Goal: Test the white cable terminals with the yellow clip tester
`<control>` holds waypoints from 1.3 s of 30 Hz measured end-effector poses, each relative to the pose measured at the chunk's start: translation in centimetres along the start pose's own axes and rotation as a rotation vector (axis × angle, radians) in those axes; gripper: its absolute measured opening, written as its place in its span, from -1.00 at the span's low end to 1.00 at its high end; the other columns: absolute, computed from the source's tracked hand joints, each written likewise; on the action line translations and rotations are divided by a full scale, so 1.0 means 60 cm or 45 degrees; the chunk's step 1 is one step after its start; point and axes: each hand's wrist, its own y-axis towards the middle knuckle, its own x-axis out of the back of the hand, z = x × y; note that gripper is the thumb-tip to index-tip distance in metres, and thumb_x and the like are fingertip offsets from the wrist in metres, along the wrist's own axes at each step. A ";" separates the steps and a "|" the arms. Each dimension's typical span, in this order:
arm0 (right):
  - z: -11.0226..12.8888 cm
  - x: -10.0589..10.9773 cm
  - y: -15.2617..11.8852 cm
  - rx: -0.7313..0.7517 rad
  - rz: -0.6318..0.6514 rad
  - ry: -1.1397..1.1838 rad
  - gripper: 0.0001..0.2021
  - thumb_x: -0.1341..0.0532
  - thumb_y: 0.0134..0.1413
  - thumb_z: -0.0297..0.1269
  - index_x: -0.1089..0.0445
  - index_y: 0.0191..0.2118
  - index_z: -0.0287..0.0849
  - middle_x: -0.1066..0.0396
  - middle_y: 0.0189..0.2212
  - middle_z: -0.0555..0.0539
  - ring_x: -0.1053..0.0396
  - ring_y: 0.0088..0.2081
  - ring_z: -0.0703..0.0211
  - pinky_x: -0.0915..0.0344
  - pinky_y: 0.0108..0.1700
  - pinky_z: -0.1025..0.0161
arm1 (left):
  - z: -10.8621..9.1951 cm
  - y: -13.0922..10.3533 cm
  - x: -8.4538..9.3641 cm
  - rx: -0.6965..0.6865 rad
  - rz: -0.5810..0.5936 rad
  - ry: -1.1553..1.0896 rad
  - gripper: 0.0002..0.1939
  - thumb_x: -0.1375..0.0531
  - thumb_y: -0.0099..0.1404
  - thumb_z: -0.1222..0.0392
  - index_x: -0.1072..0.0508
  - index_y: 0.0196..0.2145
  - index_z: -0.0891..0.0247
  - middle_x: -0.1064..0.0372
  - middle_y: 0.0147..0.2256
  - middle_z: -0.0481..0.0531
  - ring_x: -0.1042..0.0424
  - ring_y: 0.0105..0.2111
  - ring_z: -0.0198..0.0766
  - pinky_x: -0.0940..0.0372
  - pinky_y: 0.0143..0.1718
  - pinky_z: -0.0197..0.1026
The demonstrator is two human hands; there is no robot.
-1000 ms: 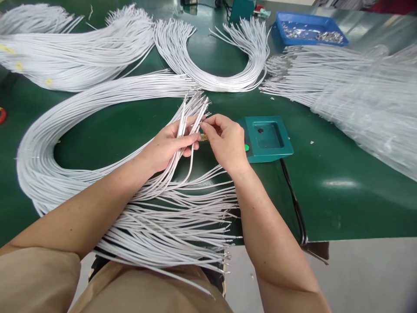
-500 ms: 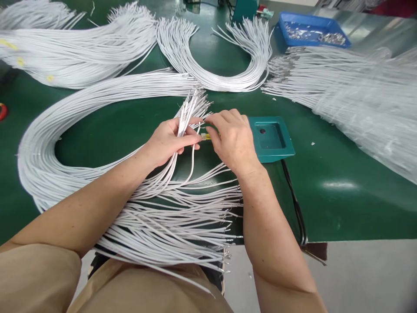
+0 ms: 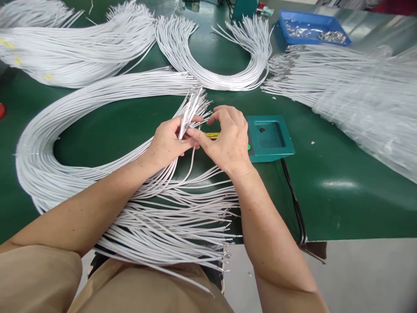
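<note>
My left hand (image 3: 169, 138) is closed round a bunch of white wires (image 3: 192, 108), whose ends stick up past the fingers. A single wire (image 3: 192, 163) droops below my fingertips. My right hand (image 3: 228, 137) meets the left one, its thumb stretched across to the bunched wires and its forefinger bent apart from the thumb. Nothing shows in the gap between them; the other right fingertips are partly hidden. Behind the right hand a yellow-marked part (image 3: 213, 135) juts from a green bench device (image 3: 289, 145) with a recessed top and a lit green button (image 3: 249, 147).
Loose white wires (image 3: 169, 226) with bared tips spread over the near table edge. A curved wire bundle (image 3: 35, 148) lies left, and more bundles (image 3: 81, 52) lie behind. Plastic-wrapped wires (image 3: 368, 95) and a blue tray (image 3: 312, 16) of small metal parts are at right. A black cable (image 3: 295, 204) crosses the edge.
My right thumb has moved left from the yellow-marked part to the wires in my left hand. The green button, hidden before, now shows.
</note>
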 end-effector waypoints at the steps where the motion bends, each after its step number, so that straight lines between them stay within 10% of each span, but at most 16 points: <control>1: 0.000 -0.001 -0.001 -0.003 0.008 -0.002 -0.72 -0.28 0.08 -0.01 -0.40 -0.38 -0.15 -0.43 -0.08 -0.21 -0.30 0.05 -0.09 -0.16 0.13 -0.09 | 0.001 0.000 0.000 -0.010 0.001 0.006 -0.53 -0.38 0.02 0.31 -0.53 -0.06 0.21 -0.47 -0.52 -0.09 -0.47 -0.53 -0.30 -0.15 -0.66 -0.41; 7: -0.011 0.004 0.003 0.008 0.115 -0.033 -0.87 -0.17 0.13 -0.41 -0.41 -0.42 -0.17 -0.44 -0.05 -0.19 -0.33 -0.01 -0.04 -0.23 0.05 -0.02 | 0.004 0.003 0.001 0.017 0.036 -0.011 -0.51 -0.38 0.05 0.21 -0.50 -0.02 0.23 -0.48 -0.45 -0.03 -0.53 -0.47 -0.26 -0.17 -0.66 -0.42; 14: -0.016 0.009 0.009 -0.016 0.153 0.079 -0.84 -0.16 0.21 -0.27 -0.44 -0.17 -0.16 -0.47 -0.14 -0.15 -0.35 -0.07 0.02 -0.25 -0.01 0.06 | 0.003 0.001 -0.001 0.039 0.051 -0.031 -0.52 -0.39 0.05 0.18 -0.50 -0.03 0.24 -0.49 -0.43 -0.01 -0.56 -0.45 -0.22 -0.17 -0.68 -0.42; 39: -0.051 0.027 0.008 0.169 0.305 -0.420 -0.74 -0.04 0.07 -0.59 -0.42 -0.43 -0.18 -0.38 -0.49 -0.19 -0.26 -0.23 -0.08 -0.16 -0.16 0.00 | 0.026 0.017 -0.005 0.215 0.076 0.095 -0.51 -0.39 0.00 0.27 -0.51 -0.06 0.30 -0.55 -0.44 0.05 -0.57 -0.45 -0.17 -0.27 -0.61 -0.36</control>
